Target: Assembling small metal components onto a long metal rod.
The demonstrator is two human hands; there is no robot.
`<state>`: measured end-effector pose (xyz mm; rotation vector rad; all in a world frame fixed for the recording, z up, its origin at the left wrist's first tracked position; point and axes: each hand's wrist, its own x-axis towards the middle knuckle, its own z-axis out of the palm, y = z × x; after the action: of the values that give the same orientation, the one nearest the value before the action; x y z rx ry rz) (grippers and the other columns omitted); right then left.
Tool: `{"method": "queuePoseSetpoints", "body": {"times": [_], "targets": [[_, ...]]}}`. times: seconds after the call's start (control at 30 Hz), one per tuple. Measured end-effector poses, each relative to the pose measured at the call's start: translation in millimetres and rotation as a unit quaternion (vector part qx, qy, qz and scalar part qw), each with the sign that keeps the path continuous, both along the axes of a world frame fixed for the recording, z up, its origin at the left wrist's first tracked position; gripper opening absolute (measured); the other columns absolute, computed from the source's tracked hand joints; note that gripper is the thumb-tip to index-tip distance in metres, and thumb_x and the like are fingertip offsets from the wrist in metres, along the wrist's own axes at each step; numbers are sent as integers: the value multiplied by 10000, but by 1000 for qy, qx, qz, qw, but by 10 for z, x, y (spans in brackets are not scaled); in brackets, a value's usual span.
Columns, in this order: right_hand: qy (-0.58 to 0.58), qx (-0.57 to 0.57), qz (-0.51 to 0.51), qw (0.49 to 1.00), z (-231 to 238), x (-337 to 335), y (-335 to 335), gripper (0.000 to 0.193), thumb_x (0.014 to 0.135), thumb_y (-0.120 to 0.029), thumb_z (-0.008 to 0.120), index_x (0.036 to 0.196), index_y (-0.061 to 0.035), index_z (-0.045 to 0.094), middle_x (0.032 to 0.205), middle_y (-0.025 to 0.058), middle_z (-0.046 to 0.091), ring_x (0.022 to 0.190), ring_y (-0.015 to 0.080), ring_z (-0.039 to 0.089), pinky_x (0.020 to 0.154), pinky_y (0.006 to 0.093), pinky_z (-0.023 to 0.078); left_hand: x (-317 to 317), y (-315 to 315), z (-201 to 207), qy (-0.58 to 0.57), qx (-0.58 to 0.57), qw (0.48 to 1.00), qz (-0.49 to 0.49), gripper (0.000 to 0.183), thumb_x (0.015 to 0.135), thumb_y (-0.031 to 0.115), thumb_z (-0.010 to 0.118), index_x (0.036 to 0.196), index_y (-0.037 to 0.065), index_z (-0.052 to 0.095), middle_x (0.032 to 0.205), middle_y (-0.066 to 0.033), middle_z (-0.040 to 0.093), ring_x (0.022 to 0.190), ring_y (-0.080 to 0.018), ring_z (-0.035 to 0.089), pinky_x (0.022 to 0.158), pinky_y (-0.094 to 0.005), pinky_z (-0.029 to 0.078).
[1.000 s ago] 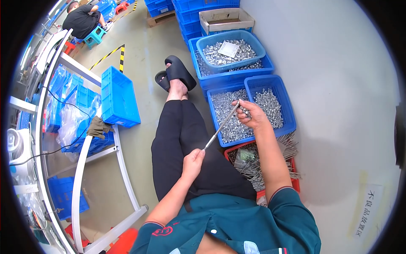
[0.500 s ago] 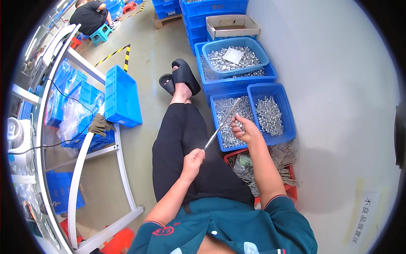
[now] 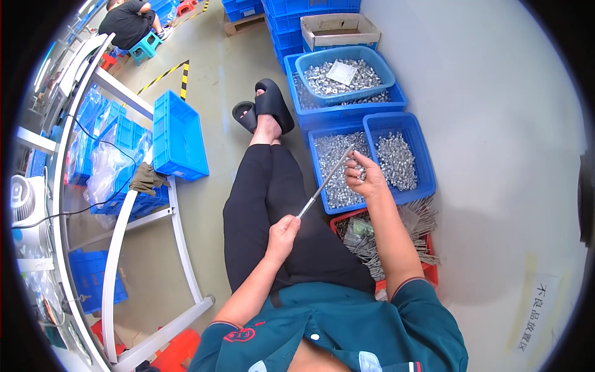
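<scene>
My left hand (image 3: 284,237) is closed around the lower end of a thin metal rod (image 3: 320,188), which slants up and to the right above my lap. At the rod's upper tip is my right hand (image 3: 370,178), its fingers curled and pinching at that end. Small shiny metal pieces, like nuts or sleeves, show in the right palm; exactly what the fingertips pinch is too small to tell. Under and beyond this hand stands a blue basket (image 3: 339,209) of similar small parts. Another blue basket (image 3: 425,175) of metal parts adjoins it on the right.
A red bin (image 3: 432,274) of metal rods sits beside my right thigh. Farther off are a light-blue basket (image 3: 302,62) of parts and a cardboard box (image 3: 310,41). On the left stand a white-framed workbench (image 3: 116,248) and a blue crate (image 3: 170,133). A person (image 3: 127,25) sits far left.
My right hand has moved slightly up and its fingers have come to the rod's upper tip. The left hand keeps its grip, and the rod has barely shifted.
</scene>
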<state>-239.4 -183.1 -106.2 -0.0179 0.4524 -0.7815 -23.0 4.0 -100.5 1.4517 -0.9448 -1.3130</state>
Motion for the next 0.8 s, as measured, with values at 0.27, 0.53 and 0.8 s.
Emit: {"method": "queuePoseSetpoints", "body": {"times": [0.27,0.53,0.8], "targets": [[-41,-17,-9,999,201,-19,-52,205,903,-251,529,922,-50,567,639,-3,447,495,71,404,348,175,257,9,40,-25,-100,2,995,15,267,885,208,542,709,9,514,531,-14,395,532,-67,375,493,-268,341],[47,-25,-8,999,324,-73,-90,203,902,-209,532,965,-19,563,660,6,491,492,69,416,352,180,286,-1,43,-64,-142,-12,990,4,276,878,228,545,710,12,511,533,-73,410,502,-126,391,496,-296,357],[72,-55,30,995,307,-86,-83,210,890,-218,560,976,-26,553,737,30,487,542,71,422,367,175,272,13,37,-79,-149,-21,989,4,280,879,228,544,705,12,506,534,-71,408,503,-126,390,495,-298,356]]}}
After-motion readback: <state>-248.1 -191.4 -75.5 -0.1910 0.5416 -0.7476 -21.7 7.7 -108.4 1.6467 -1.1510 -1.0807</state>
